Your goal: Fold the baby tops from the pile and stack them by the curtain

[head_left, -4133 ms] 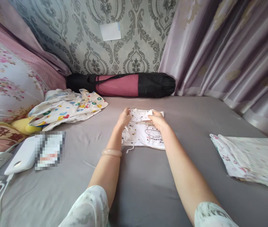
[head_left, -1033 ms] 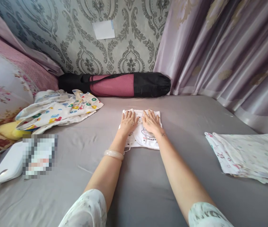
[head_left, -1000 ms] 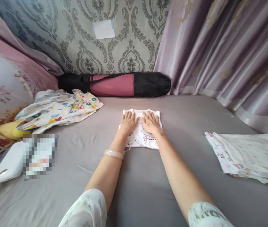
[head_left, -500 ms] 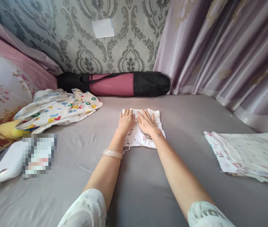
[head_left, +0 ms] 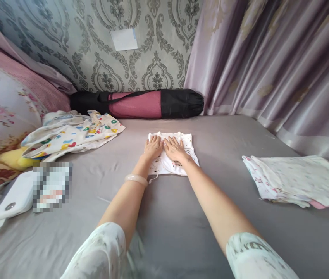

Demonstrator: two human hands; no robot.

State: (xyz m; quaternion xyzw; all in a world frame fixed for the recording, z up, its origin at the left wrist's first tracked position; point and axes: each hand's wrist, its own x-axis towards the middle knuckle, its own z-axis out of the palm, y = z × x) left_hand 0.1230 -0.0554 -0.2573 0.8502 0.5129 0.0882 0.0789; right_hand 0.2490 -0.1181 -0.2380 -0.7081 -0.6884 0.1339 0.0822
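A small white printed garment (head_left: 188,141) lies flat on the grey sheet (head_left: 164,217) in the middle of the view, a white string hanging from its near left edge. My left hand (head_left: 153,147) rests palm down on its left part, fingers spread and pointing away from me. Beside it, my right hand (head_left: 174,149) lies flat on the middle of the cloth, also with spread fingers. The two hands almost meet at the fingertips and thumbs. Neither hand grips anything.
A pink and black rolled bag (head_left: 135,104) lies along the wall. Patterned clothing (head_left: 74,135) is crumpled at the left, above a white device (head_left: 17,195) with cables. Folded cloths (head_left: 300,180) lie at the right, near the purple curtain (head_left: 240,58).
My right hand has slid left across the garment, closer to my left hand. The whole view has shifted slightly.
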